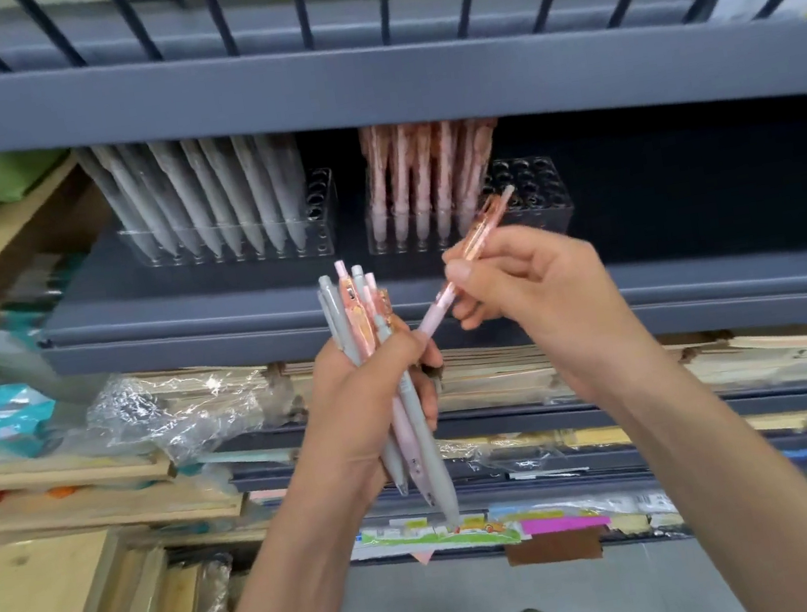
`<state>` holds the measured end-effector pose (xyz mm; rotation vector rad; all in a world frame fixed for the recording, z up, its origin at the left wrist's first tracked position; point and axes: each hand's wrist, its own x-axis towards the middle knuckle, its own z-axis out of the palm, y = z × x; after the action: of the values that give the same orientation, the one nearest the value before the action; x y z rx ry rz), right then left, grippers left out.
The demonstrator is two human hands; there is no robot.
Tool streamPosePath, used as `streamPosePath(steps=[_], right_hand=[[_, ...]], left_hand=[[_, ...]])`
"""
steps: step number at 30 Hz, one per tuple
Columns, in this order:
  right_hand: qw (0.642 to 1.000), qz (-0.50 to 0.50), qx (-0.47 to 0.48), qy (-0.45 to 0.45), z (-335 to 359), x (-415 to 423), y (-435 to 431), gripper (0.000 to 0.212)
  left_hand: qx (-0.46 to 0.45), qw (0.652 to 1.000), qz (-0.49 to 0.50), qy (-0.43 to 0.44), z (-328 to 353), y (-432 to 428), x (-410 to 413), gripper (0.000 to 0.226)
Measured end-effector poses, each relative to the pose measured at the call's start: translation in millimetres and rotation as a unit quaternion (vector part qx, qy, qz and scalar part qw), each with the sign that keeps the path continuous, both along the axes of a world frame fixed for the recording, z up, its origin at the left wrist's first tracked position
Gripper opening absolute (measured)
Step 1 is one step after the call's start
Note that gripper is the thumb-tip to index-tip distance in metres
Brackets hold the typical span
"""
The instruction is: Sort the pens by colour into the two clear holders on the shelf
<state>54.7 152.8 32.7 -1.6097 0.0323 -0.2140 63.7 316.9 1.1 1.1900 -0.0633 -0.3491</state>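
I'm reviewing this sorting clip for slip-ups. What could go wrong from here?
1. The left hand grips an uneven mixed bundle of grey and pink pens; one could slide out.
2. The pink pen pinched by the right hand may knock the standing pens while entering the pink holder.

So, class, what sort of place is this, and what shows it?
Probably a stationery shop or stockroom: grey metal shelving, grey pens and pink pens in clear holders, paper goods stacked below.

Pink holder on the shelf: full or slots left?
Not full. In the pink holder, pens fill the left part; empty holes show on the right.
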Motion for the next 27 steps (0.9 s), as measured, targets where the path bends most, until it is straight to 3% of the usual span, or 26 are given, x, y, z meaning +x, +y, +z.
streamPosePath(steps=[12,14,17,21,27], right_hand=[[0.967,-0.214,0.013,-0.139,19,42,-71,0.014],[0.960,-0.236,-0.077,-0.127,19,55,-72,0.011],[0.948,-0.233,-0.199,-0.079,21,67,-69,0.023],[0.890,-0.230,-0.385,-0.083,25,76,-61,0.021],[0.859,-0.211,-0.458,-0.084,26,80,-51,0.025]], left_hand=[[-0.035,0.994,0.082,0.069,-2,-23,-8,0.033],[-0.041,0.992,0.087,0.077,-3,-22,-9,0.032],[-0.036,0.994,0.085,0.067,-6,-18,-10,0.028],[-0.019,0.996,0.075,0.054,-7,-12,-11,0.025],[-0.014,0.997,0.060,0.043,-6,-3,-11,0.021]])
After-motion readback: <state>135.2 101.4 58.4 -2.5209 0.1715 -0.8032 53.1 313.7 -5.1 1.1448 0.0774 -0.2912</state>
